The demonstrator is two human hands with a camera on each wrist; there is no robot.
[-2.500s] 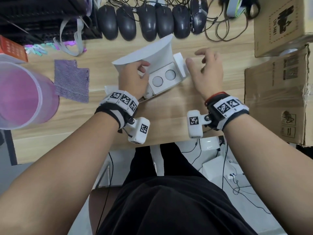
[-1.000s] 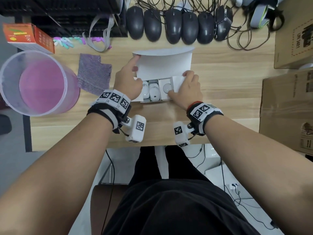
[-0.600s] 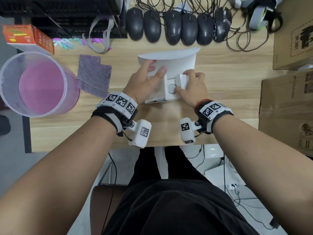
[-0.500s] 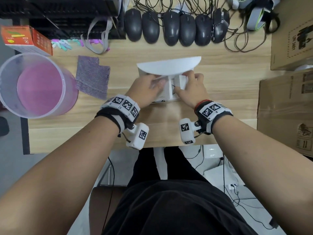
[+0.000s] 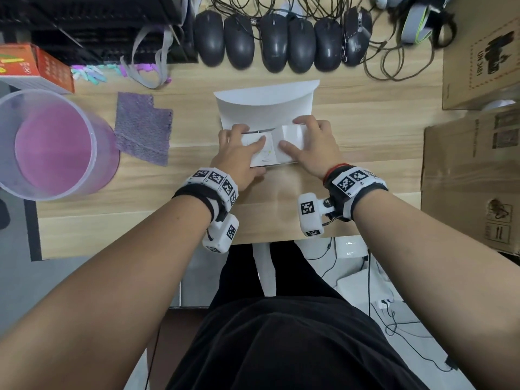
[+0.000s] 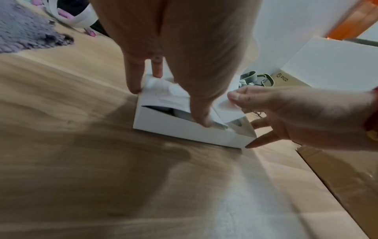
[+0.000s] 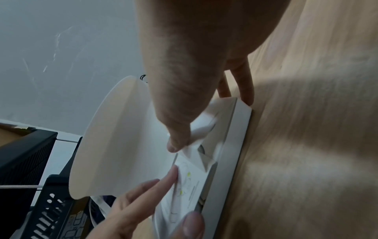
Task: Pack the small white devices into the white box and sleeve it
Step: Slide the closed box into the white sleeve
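Observation:
The white box [image 5: 281, 161] lies on the wooden desk, its curved lid [image 5: 267, 105] standing up behind it. My left hand [image 5: 239, 156] presses the printed inner flap [image 5: 266, 153] down over the left half, thumb flat on it. In the left wrist view this thumb pushes into the box [image 6: 184, 131]. My right hand [image 5: 312, 147] holds the plain right flap [image 5: 292, 136] down with its thumb, the fingers straight against the box's right end [image 7: 243, 116]. The small white devices are hidden under the flaps. The lid [image 7: 122, 137] rises beside my right thumb.
A row of black mice [image 5: 275, 40] with cables lies behind the lid. A purple cloth [image 5: 143, 128] and a clear pink tub [image 5: 53, 144] are at the left. Cardboard boxes [image 5: 472, 175] stand at the right. The desk's near edge [image 5: 140, 243] is close below my wrists.
The devices and round recesses seen earlier are now covered: my left hand has folded the printed flap over them and my right hand has brought the right flap down. The lid stays raised.

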